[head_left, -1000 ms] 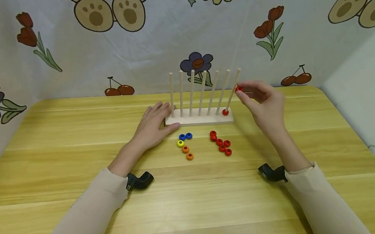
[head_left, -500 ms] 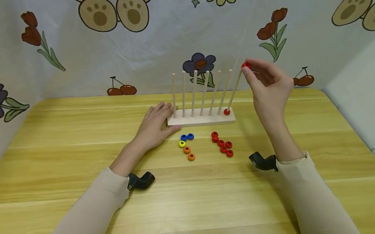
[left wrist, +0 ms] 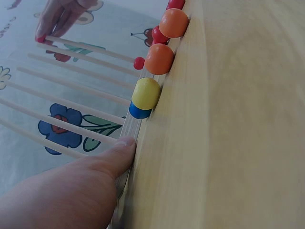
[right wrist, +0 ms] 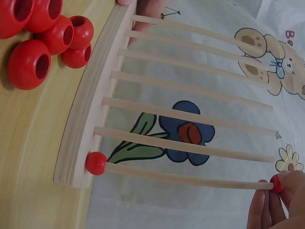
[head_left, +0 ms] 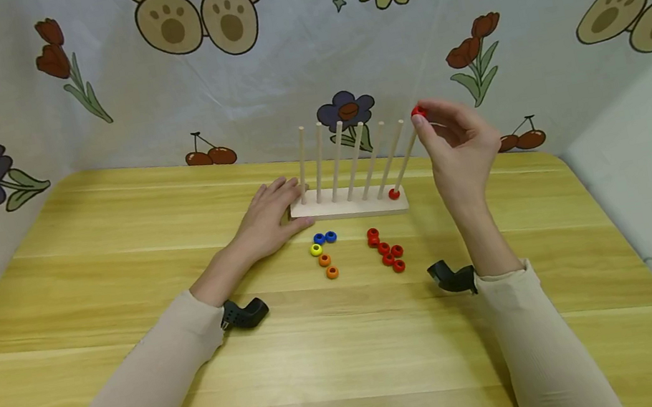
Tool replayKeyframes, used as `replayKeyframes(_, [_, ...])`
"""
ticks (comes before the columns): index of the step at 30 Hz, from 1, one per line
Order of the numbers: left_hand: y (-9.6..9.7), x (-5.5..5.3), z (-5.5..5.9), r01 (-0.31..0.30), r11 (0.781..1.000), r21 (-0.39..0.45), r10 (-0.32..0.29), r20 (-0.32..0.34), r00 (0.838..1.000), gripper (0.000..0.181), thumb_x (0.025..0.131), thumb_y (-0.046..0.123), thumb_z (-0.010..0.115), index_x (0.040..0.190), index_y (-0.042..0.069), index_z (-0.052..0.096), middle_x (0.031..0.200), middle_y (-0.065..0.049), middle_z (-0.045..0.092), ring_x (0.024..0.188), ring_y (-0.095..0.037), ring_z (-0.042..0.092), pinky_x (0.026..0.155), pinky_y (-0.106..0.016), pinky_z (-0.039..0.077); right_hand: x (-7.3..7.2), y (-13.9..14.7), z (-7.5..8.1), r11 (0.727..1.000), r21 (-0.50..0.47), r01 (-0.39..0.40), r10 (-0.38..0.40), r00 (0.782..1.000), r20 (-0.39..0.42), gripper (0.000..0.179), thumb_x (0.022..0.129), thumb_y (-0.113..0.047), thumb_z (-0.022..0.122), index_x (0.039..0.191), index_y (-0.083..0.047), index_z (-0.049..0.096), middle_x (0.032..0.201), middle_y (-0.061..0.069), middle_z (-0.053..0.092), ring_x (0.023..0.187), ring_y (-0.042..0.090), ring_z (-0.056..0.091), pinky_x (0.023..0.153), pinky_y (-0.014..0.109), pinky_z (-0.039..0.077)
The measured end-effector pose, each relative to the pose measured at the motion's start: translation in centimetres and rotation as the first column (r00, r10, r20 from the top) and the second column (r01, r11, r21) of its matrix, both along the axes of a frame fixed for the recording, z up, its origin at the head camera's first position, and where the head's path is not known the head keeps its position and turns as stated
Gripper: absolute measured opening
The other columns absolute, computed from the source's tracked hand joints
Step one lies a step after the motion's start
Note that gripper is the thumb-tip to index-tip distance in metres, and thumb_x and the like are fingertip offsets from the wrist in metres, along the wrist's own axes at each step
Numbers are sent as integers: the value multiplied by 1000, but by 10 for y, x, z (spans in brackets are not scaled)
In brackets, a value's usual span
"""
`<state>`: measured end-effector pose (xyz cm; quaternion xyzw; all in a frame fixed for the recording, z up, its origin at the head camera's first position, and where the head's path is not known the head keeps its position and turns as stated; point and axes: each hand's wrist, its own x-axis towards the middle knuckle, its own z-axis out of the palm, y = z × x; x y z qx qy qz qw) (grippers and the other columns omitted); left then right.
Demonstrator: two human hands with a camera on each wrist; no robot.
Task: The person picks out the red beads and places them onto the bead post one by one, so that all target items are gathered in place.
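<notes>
A wooden peg rack (head_left: pixel 349 204) with a row of upright pegs stands near the back of the table. My right hand (head_left: pixel 462 149) pinches a red bead (head_left: pixel 418 112) between thumb and fingertips at the top of the rightmost peg. In the right wrist view, that bead (right wrist: pixel 277 183) meets the peg's tip. Another red bead (head_left: pixel 394 194) sits at the foot of this same peg. My left hand (head_left: pixel 267 222) rests at the rack's left end with fingers stretched out, its thumb (left wrist: pixel 125 144) against the front edge of the base.
Several loose red beads (head_left: pixel 384 249) lie in front of the rack. Left of them are two blue beads (head_left: pixel 325 238), a yellow bead (head_left: pixel 316 250) and two orange beads (head_left: pixel 328 266). A patterned cloth (head_left: pixel 279 88) hangs behind the wooden table (head_left: pixel 353 359).
My right hand has risen with the red bead from beside the rightmost peg, then shifted slightly left onto its tip. The left hand stays at the rack's end.
</notes>
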<state>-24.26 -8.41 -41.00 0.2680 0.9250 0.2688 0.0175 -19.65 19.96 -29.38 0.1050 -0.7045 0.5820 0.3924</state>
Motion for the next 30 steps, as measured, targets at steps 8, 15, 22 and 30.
replayKeyframes(8, [-1, 0, -1, 1, 1000, -5, -1, -2, 1000, 71, 103, 46, 66, 160, 9, 46, 170, -13, 36, 163, -34, 18, 135, -51, 4, 0, 0, -6, 1000, -3, 10, -9, 1000, 18, 21, 94, 1, 75, 114, 9, 76, 110, 23, 76, 101, 20, 74, 95, 27, 61])
replayKeyframes(15, [0, 0, -1, 4, 1000, -4, -4, -1, 1000, 71, 103, 46, 67, 161, 10, 45, 171, -13, 35, 163, -34, 18, 135, -51, 5, -11, 16, -19, 989, -115, -92, 90, 996, -21, 29, 100, -1, 68, 127, 8, 71, 122, 24, 75, 110, 28, 75, 101, 30, 60])
replayKeyframes(22, [-1, -1, -2, 2, 1000, -5, -2, 0, 1000, 72, 103, 46, 67, 161, 10, 45, 171, -12, 35, 164, -33, 17, 135, -50, 4, -9, 30, -11, 765, -567, -305, 363, 932, -11, 29, 100, -3, 69, 124, 14, 70, 115, 24, 77, 106, 32, 77, 100, 35, 61])
replayKeyframes(30, [-1, -2, -1, 5, 1000, -5, -5, 4, 1000, 72, 103, 47, 66, 161, 10, 44, 171, -13, 34, 164, -33, 17, 135, -50, 3, -8, 35, -13, 678, -668, -307, 428, 904, 18, 28, 103, -6, 65, 122, 14, 70, 111, 22, 78, 102, 31, 78, 94, 32, 63])
